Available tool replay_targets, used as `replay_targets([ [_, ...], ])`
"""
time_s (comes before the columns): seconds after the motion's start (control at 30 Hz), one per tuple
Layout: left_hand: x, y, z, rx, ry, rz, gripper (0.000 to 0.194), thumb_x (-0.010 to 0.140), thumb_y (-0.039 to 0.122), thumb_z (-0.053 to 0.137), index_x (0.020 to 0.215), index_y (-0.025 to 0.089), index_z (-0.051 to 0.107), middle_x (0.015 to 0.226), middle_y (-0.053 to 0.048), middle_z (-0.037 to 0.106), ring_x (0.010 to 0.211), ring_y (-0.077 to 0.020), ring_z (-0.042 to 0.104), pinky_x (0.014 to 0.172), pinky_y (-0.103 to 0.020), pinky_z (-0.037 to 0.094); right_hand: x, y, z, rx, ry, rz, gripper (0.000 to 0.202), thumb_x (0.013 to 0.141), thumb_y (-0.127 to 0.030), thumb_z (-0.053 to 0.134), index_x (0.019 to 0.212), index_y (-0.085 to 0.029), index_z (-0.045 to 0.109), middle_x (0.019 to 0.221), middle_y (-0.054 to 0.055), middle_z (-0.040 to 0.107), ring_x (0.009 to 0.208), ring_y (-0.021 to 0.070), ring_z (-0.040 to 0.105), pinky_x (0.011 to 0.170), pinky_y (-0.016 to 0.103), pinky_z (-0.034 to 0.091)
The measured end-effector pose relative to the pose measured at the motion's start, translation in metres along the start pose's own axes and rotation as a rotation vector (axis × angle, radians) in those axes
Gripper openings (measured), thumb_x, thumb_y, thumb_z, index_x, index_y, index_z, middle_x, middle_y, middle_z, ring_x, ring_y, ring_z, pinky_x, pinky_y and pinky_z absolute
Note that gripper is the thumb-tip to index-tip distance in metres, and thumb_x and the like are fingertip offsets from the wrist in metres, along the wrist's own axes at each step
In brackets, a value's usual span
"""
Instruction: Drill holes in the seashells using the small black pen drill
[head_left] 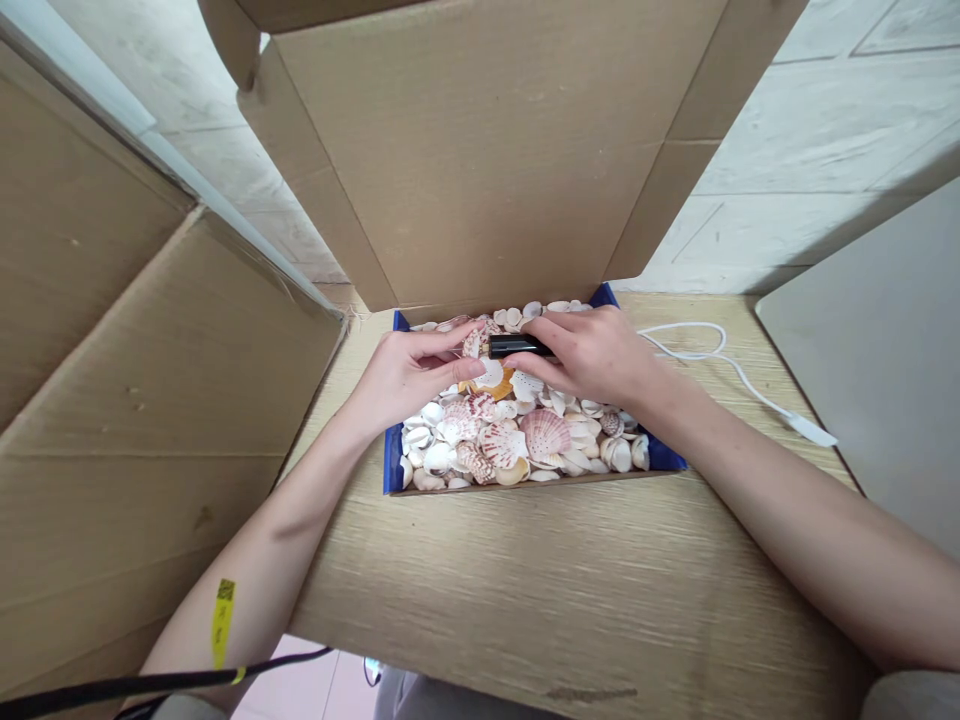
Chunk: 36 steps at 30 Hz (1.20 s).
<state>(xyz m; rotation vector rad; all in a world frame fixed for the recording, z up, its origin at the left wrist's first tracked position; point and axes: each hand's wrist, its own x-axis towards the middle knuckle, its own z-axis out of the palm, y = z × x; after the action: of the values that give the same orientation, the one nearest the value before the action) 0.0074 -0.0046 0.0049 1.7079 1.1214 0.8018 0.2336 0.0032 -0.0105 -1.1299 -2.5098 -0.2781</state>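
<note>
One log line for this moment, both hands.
left hand: pinching speckled seashell; right hand: gripping black cylindrical tool, pointed at it; beneath: cardboard box of seashells

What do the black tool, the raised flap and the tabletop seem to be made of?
Black tool: glossy plastic or coated metal, judging by its bright highlight. Raised flap: probably cardboard, with matte brown faces and creased folds. Tabletop: satin wood or laminate; streaky grain fits both.
</note>
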Motion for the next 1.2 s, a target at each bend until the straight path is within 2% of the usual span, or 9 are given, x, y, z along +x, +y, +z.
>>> replay_targets([
  [0.2, 0.0001, -0.0059, -0.0003, 0.001, 0.006, 0.015, 0.051, 0.073, 0.038, 0.076, 0.121, 0.024, 0.064, 0.126, -0.005, 0.064, 0.11, -0.0227, 0.063, 0.1, -0.036, 0.049, 0.0005, 0.0001, -0.0008, 0.021, -0.03, 0.008, 0.06, 0.096, -0.059, 0.024, 0.084, -0.014, 0.062, 0.067, 0.005, 0.064, 0.055, 0.0126, 0.051, 0.053, 0.028, 0.023],
  [0.4, 0.0004, -0.006, 0.0005, -0.016, 0.001, -0.006, 0.049, 0.074, 0.037, 0.076, 0.12, 0.022, 0.065, 0.128, -0.005, 0.062, 0.116, -0.024, 0.06, 0.104, -0.035, 0.044, 0.0004, 0.0006, -0.0003, 0.019, -0.031, 0.001, 0.059, 0.096, -0.058, 0.026, 0.084, -0.013, 0.062, 0.067, 0.005, 0.065, 0.054, 0.0128, 0.052, 0.052, 0.028, 0.023],
  [0.53, -0.0001, -0.0073, -0.0006, 0.018, -0.007, -0.015, 0.051, 0.075, 0.039, 0.074, 0.123, 0.024, 0.063, 0.129, -0.005, 0.062, 0.106, -0.0234, 0.064, 0.094, -0.034, 0.051, 0.0001, 0.0011, 0.001, 0.015, -0.025, 0.005, 0.059, 0.096, -0.058, 0.026, 0.083, -0.014, 0.062, 0.067, 0.006, 0.065, 0.055, 0.0133, 0.053, 0.053, 0.028, 0.024],
  [0.63, 0.0003, -0.0089, -0.0017, 0.008, -0.008, -0.004, 0.051, 0.076, 0.039, 0.073, 0.124, 0.024, 0.063, 0.125, -0.005, 0.066, 0.098, -0.0217, 0.066, 0.084, -0.031, 0.054, 0.0, 0.0013, 0.0019, 0.008, 0.029, 0.005, 0.058, 0.095, -0.058, 0.028, 0.085, -0.014, 0.063, 0.069, 0.005, 0.065, 0.057, 0.0132, 0.054, 0.054, 0.028, 0.026],
  [0.7, 0.0011, -0.0081, -0.0017, -0.032, 0.005, -0.015, 0.049, 0.075, 0.038, 0.074, 0.121, 0.022, 0.065, 0.114, -0.006, 0.071, 0.09, -0.0199, 0.067, 0.078, -0.029, 0.055, 0.0002, 0.0016, 0.002, 0.002, 0.087, -0.013, 0.054, 0.095, -0.058, 0.032, 0.086, -0.014, 0.063, 0.069, 0.004, 0.064, 0.059, 0.0129, 0.054, 0.055, 0.027, 0.029],
  [0.83, 0.003, -0.0032, -0.0011, -0.115, 0.084, -0.041, 0.048, 0.073, 0.037, 0.076, 0.116, 0.017, 0.067, 0.098, -0.007, 0.075, 0.08, -0.0179, 0.068, 0.07, -0.027, 0.055, 0.0017, 0.0022, 0.0021, -0.011, 0.177, -0.041, 0.046, 0.094, -0.053, 0.039, 0.087, -0.014, 0.061, 0.071, 0.004, 0.062, 0.063, 0.0134, 0.055, 0.057, 0.026, 0.034],
  [0.97, 0.0045, -0.0023, -0.0021, -0.098, 0.161, -0.022, 0.041, 0.075, 0.036, 0.075, 0.11, 0.016, 0.068, 0.101, -0.007, 0.073, 0.09, -0.0189, 0.067, 0.078, -0.028, 0.055, 0.0023, 0.0026, 0.0026, -0.008, 0.223, -0.015, 0.041, 0.094, -0.05, 0.042, 0.087, -0.015, 0.06, 0.074, 0.004, 0.063, 0.066, 0.0143, 0.056, 0.06, 0.026, 0.037],
  [1.2, 0.0075, -0.0095, -0.0043, -0.126, 0.199, 0.043, 0.029, 0.08, 0.028, 0.07, 0.106, 0.016, 0.067, 0.113, -0.009, 0.07, 0.106, -0.0205, 0.064, 0.096, -0.034, 0.049, 0.002, 0.0029, 0.0004, -0.091, 0.226, 0.086, 0.037, 0.094, -0.046, 0.042, 0.09, -0.013, 0.06, 0.074, 0.006, 0.063, 0.067, 0.0172, 0.055, 0.061, 0.029, 0.037],
])
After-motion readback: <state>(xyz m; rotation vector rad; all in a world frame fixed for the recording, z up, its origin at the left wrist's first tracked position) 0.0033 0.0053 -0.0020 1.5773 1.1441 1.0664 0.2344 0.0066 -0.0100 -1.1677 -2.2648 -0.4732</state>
